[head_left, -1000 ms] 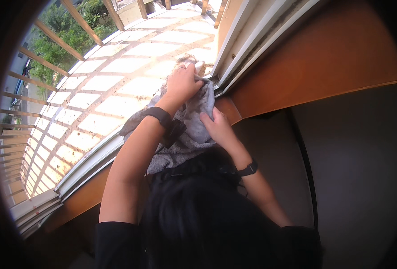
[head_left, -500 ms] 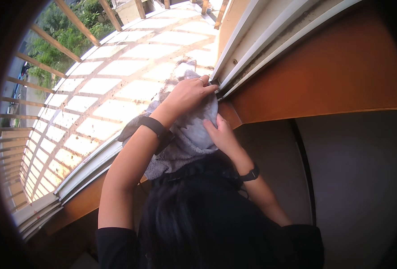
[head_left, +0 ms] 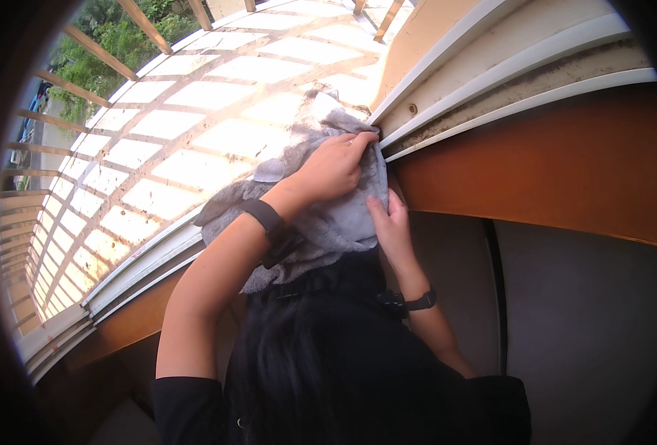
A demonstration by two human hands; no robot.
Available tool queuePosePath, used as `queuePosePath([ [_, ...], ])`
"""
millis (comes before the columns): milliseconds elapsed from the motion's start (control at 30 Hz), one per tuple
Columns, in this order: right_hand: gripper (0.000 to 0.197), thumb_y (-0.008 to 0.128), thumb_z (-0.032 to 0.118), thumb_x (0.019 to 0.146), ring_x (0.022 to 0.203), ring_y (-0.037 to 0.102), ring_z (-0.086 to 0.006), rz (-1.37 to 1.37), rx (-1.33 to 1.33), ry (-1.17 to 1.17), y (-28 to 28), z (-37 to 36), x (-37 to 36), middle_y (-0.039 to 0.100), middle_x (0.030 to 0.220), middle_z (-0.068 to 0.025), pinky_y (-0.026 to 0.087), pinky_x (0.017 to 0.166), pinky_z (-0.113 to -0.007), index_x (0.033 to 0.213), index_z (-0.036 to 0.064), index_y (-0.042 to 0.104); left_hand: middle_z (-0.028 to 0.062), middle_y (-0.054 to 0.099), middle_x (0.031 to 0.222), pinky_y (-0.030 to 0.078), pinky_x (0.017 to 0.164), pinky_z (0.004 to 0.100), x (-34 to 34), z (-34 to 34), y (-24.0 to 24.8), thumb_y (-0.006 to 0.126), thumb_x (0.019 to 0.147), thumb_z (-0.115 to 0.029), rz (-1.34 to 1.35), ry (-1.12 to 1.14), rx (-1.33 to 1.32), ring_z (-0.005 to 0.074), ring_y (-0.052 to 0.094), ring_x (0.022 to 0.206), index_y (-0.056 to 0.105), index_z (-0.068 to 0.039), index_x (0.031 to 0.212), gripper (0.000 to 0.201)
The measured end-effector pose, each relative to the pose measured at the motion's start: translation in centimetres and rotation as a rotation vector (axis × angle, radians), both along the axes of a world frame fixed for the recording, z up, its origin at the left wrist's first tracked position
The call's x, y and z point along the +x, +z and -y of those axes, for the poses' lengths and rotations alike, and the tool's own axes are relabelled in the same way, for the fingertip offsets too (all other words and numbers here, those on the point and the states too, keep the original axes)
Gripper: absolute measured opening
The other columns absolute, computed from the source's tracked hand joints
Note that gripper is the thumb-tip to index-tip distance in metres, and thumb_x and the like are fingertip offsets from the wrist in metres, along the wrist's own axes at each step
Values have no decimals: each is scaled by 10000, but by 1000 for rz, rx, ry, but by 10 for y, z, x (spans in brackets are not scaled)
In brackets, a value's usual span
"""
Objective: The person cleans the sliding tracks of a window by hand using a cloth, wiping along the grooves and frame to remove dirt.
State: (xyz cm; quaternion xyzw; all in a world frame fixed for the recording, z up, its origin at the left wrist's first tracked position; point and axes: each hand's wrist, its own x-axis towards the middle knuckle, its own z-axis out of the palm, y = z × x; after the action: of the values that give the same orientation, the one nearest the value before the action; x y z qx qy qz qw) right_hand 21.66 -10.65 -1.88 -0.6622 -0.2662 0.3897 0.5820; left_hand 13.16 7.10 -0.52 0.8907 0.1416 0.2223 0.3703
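fuzzy, matt cloth (head_left: 343,226), smooth, metal-looking window track (head_left: 506,78), smooth, wood-like brown board (head_left: 528,159)

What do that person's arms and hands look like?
The sleeves are short and black. The ungloved left hand has a black strap at its wrist and what looks like a thin ring. The right hand, ungloved too, has a similar strap.

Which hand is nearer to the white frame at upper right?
Left. The left hand, on the cloth, is close beside the frame; the right hand is at the cloth's edge, farther away.
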Motion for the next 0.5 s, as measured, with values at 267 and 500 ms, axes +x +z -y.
queuePosePath([
  [267,272,597,185,1008,916,551,-93,-24,19,4,5,-16,-2,655,1000,-41,482,843,-290,1160,-40,604,177,627,806,461,815,472,12,-5,6,557,770,-39,-118,-8,143,379,606,889,516,8,1148,383],
  [500,339,585,180,1004,979,584,-119,31,-47,67,4,-15,1,679,1073,-74,484,900,-307,1253,-51,588,135,640,764,470,796,444,11,-5,21,582,783,-81,-246,-27,363,318,632,834,566,-7,1066,293],
])
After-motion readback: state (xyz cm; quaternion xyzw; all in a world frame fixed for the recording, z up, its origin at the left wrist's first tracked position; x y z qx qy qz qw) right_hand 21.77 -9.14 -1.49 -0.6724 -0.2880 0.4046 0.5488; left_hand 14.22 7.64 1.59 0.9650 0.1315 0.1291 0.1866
